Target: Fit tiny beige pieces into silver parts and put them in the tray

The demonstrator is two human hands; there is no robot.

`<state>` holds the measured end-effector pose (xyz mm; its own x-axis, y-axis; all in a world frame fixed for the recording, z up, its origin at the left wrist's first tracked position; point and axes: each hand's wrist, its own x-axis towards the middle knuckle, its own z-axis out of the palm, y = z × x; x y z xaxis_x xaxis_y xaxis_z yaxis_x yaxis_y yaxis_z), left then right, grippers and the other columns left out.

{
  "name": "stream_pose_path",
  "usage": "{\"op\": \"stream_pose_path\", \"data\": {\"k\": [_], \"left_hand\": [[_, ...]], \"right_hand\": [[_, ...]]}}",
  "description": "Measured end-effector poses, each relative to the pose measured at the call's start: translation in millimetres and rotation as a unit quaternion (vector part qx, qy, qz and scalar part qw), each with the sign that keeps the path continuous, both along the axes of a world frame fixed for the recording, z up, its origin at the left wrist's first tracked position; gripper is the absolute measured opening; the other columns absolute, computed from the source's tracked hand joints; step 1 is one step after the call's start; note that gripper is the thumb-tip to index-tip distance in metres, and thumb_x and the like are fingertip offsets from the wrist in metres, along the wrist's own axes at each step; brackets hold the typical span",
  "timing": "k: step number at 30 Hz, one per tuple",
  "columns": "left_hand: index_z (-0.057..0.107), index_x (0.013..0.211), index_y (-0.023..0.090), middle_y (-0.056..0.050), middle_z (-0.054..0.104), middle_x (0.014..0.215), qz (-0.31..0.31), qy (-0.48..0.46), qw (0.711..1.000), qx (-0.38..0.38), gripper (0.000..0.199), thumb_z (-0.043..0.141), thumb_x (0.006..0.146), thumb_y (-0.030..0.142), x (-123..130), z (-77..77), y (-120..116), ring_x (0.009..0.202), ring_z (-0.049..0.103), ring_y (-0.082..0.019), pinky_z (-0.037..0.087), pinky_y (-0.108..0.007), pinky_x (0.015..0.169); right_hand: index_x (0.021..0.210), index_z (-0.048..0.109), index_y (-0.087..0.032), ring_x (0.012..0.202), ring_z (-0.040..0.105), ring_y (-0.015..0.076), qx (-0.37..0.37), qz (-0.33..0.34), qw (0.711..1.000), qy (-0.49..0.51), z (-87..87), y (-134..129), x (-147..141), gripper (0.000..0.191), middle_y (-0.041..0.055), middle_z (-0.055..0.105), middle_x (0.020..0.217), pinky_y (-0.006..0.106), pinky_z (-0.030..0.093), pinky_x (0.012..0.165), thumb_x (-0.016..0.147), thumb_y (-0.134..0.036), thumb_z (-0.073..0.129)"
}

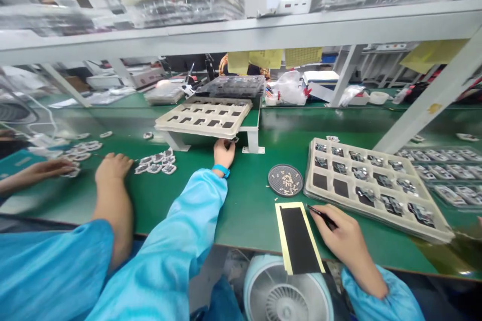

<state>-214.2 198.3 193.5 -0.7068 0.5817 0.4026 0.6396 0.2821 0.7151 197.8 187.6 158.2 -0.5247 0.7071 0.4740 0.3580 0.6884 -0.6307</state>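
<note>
My left hand [225,154] reaches to the front of a raised stand. Its fingers are closed around a small white-rimmed part [235,139], mostly hidden by the fingers and the tray edge above. Black tweezers [323,217] are gripped in my right hand [344,234], their tip pointing toward a black sheet with a yellow border [299,235]. That sheet overhangs the table's front edge. Just beyond it lies a round dark dish [285,179] with many tiny pale pieces. A cream tray [380,185] beside my right hand holds small electronic boards in most pockets; two pockets show only black lining.
On the stand [253,140] rests another cream tray [203,116]. White-rimmed parts [155,161] lie in a cluster to the left, near a co-worker's hands [113,165]. A shelf [241,32] spans overhead; a slanted post [425,93] stands right. Below the edge is a fan [288,291].
</note>
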Motion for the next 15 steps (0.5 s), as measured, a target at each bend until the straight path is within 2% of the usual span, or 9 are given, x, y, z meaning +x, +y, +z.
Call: {"op": "stream_pose_path", "data": {"k": [2,4,6,7,9,11,13,15], "left_hand": [[0.065,0.100,0.014,-0.006,0.070,0.084,-0.057,-0.001,0.998,0.005,0.017,0.055,0.088,0.020,23,-2.6,-11,0.078,0.066,-0.018,0.050,-0.029,0.077],[0.068,0.094,0.014,-0.002,0.067,0.070,-0.109,0.010,0.994,0.008,0.018,0.053,0.090,0.023,48,-2.0,-26,0.065,0.063,-0.016,0.049,-0.028,0.069],[0.071,0.094,0.017,-0.002,0.068,0.069,-0.152,0.041,0.987,0.015,0.020,0.055,0.091,0.027,71,8.1,-45,0.064,0.062,-0.017,0.049,-0.029,0.070],[0.073,0.094,0.018,-0.002,0.070,0.073,-0.170,0.060,0.983,0.020,0.019,0.058,0.089,0.028,80,18.4,-54,0.068,0.063,-0.017,0.049,-0.031,0.075],[0.076,0.094,0.022,-0.003,0.072,0.079,-0.198,0.112,0.973,0.027,0.016,0.065,0.084,0.029,89,49.9,-67,0.078,0.065,-0.020,0.046,-0.036,0.090],[0.078,0.099,0.025,-0.005,0.074,0.086,-0.201,0.205,0.957,0.028,0.019,0.066,0.085,0.029,85,92.3,-69,0.089,0.065,-0.023,0.040,-0.041,0.099],[0.078,0.099,0.024,-0.007,0.076,0.096,-0.149,0.276,0.949,0.023,0.022,0.059,0.090,0.030,71,137.0,-53,0.098,0.066,-0.027,0.039,-0.043,0.100],[0.079,0.100,0.023,-0.009,0.077,0.103,-0.097,0.287,0.952,-0.052,0.028,0.054,0.093,0.034,52,174.1,-22,0.104,0.065,-0.031,0.040,-0.044,0.099]], "right_hand": [[0.100,0.073,-0.028,0.086,0.074,0.0276,-0.014,-0.003,0.999,-0.035,1.4,0,-2,0.018,0.0067,0.076,0.096,0.039,0.059,0.074,0.096,-0.036,0.058],[0.099,0.074,-0.029,0.082,0.074,0.0265,-0.024,-0.005,0.997,-0.072,4.1,1,-3,0.021,0.0047,0.077,0.095,0.038,0.059,0.071,0.097,-0.040,0.056],[0.099,0.074,-0.031,0.079,0.074,0.0255,-0.026,-0.006,0.995,-0.092,5.4,1,-3,0.023,0.0032,0.076,0.094,0.037,0.058,0.069,0.098,-0.043,0.055],[0.100,0.074,-0.031,0.079,0.074,0.0251,-0.025,-0.005,0.995,-0.096,5.2,0,-3,0.024,0.0027,0.076,0.094,0.037,0.058,0.068,0.098,-0.044,0.054],[0.100,0.074,-0.032,0.077,0.074,0.0246,-0.022,0.000,0.995,-0.097,4.2,-1,-2,0.024,0.0024,0.076,0.093,0.037,0.057,0.067,0.098,-0.044,0.053],[0.098,0.074,-0.031,0.076,0.073,0.0243,-0.023,0.005,0.995,-0.096,3.6,-2,-2,0.024,0.0023,0.075,0.090,0.036,0.057,0.066,0.099,-0.043,0.053],[0.096,0.074,-0.030,0.075,0.073,0.0242,-0.027,0.012,0.996,-0.087,4.2,-2,-3,0.023,0.0026,0.075,0.088,0.036,0.057,0.068,0.098,-0.041,0.054],[0.096,0.074,-0.029,0.074,0.072,0.0235,-0.031,0.019,0.998,-0.056,5.1,-1,-4,0.021,0.0032,0.075,0.087,0.035,0.056,0.066,0.098,-0.038,0.055]]}}
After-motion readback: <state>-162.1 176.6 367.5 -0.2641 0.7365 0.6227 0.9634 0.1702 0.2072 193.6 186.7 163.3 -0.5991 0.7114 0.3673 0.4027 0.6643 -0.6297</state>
